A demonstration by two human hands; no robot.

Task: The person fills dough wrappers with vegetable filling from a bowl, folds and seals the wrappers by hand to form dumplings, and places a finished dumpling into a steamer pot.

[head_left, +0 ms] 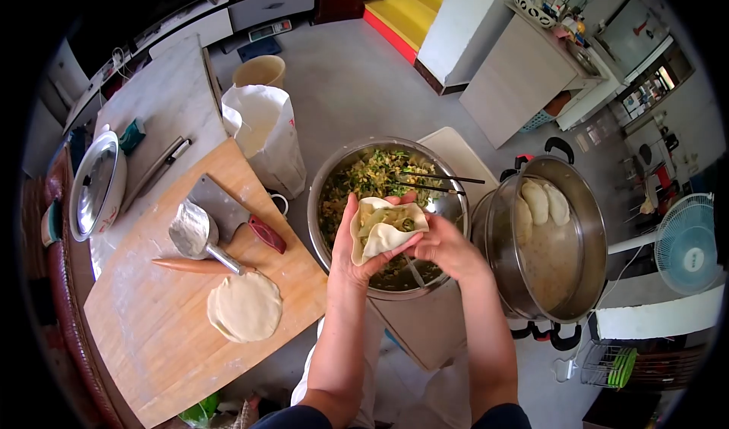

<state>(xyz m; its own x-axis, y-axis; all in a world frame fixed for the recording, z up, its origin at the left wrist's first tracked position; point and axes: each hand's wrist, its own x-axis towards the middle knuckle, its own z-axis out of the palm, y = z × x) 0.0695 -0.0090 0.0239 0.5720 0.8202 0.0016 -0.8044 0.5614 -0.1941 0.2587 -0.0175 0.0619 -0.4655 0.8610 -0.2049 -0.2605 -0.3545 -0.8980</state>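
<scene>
A partly folded dumpling [389, 238], its vegetable filling showing in the middle, is held over the filling bowl. My left hand [349, 250] cups it from the left and below. At its right edge, the fingers of my right hand [449, 248] close on the dough. Beneath both hands stands a large steel bowl [317, 239] of chopped green and yellow filling [372, 172], with dark chopsticks [444, 178] lying across its right side. A steel steamer pot [493, 254] to the right holds several shaped dumplings [543, 203].
On the wooden board [152, 338] at left lie dough wrappers [244, 307], a rolling pin [186, 266], a floury metal scoop [190, 230] and a cleaver [220, 201]. A white flour bag [277, 140] stands behind. A fan [689, 243] is at far right.
</scene>
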